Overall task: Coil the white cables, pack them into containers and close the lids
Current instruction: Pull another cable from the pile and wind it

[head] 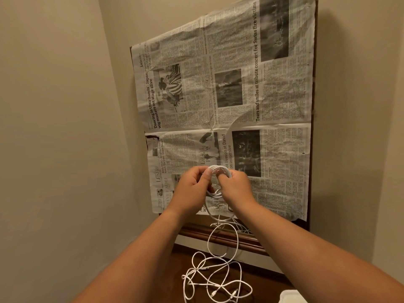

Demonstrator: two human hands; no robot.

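Before the lower part of the crumpled grey newspaper sheet point(240, 84), the left hand point(192, 190) and right hand point(236, 189) both pinch a small round white cable coil point(221, 169), whose loose tail point(208, 239) apparently drops straight below into a tangle point(218, 278).

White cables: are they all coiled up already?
No, the left hand and right hand hold one coil, but a loose tangle lies on the dark tabletop.
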